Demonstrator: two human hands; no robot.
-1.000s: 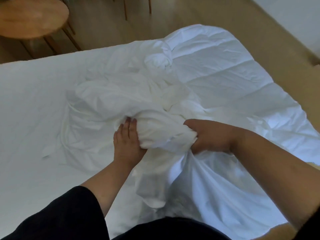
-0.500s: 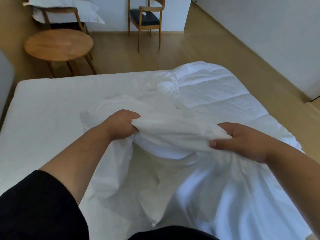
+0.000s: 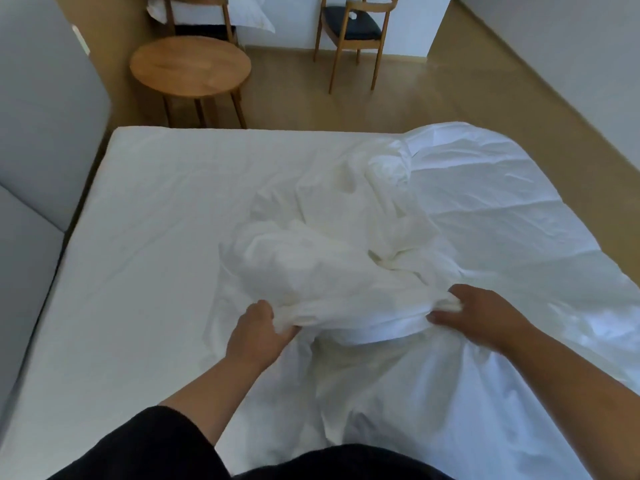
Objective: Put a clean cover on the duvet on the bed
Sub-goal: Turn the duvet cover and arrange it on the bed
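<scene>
From my head camera, my left hand (image 3: 258,332) is curled around the near left edge of the bunched white cover (image 3: 311,275), and my right hand (image 3: 479,315) grips the same bunch at its right end. The cover lies heaped in the middle of the bed (image 3: 149,209), over the quilted duvet (image 3: 502,209) spread to the right. Beyond the bed stand a round tabletop (image 3: 190,65) and a wooden chair (image 3: 353,26).
</scene>
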